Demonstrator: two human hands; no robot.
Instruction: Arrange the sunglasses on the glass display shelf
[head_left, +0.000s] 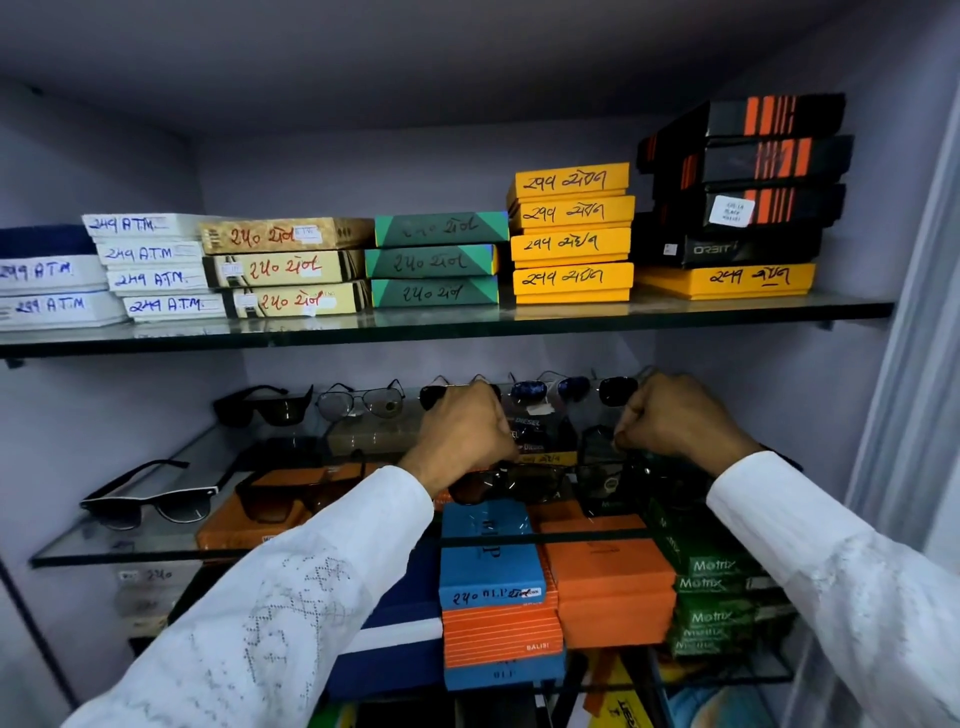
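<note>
The glass display shelf (130, 556) runs across the middle of the cabinet. A back row of sunglasses stands on it: a black pair (265, 405), clear aviators (363, 402), a blue-lensed pair (550, 389) and a dark pair (618, 389). Nearer the front lie a black-and-white pair (150, 504) and a brown pair (291, 493). My left hand (462, 431) and my right hand (675, 415) are both fisted over the shelf's right half. Each grips one end of a dark pair of sunglasses (597, 452), which lies low between them and is partly hidden by the fingers.
The upper glass shelf (675, 317) carries stacks of white, beige, green, yellow and black-orange boxes. Under the display shelf lie blue (491, 571), orange (608, 577) and green Matrix boxes (722, 587). Cabinet walls close in both sides.
</note>
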